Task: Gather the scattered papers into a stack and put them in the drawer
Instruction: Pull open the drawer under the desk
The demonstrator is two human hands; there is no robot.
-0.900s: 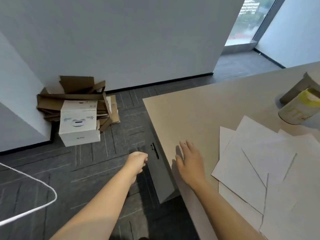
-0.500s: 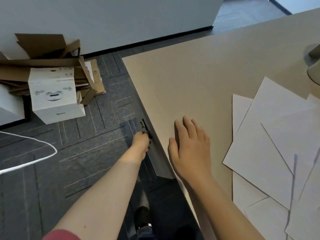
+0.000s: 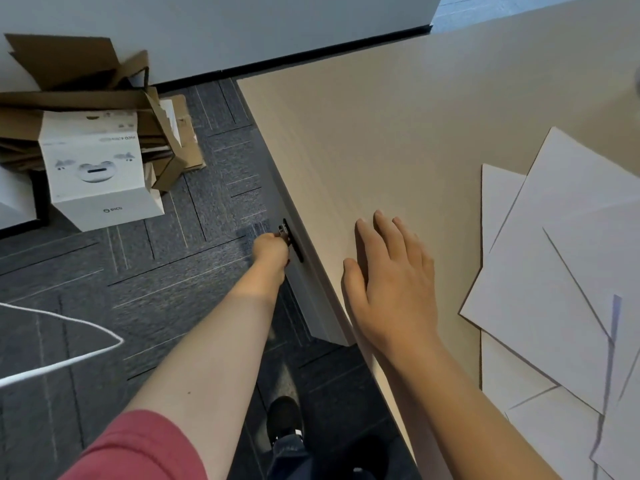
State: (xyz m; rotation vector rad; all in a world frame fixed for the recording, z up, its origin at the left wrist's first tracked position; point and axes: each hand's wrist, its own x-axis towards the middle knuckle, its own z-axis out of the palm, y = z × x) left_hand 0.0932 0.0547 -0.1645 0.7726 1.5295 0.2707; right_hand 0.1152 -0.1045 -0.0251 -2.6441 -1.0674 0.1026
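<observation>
We take the desk (image 3: 398, 109) as our anchor: the papers (image 3: 554, 271) lie fanned and overlapping on its top toward the right, not yet stacked, while the drawer (image 3: 304, 289) sits closed under its left edge. Our right hand (image 3: 391, 282) rests flat with fingers straight on the desktop just inside that edge, so we should brace there. Our left hand (image 3: 270, 249) is curled onto the dark handle (image 3: 292, 240) on the drawer front, and we should pull straight out from the desk.
</observation>
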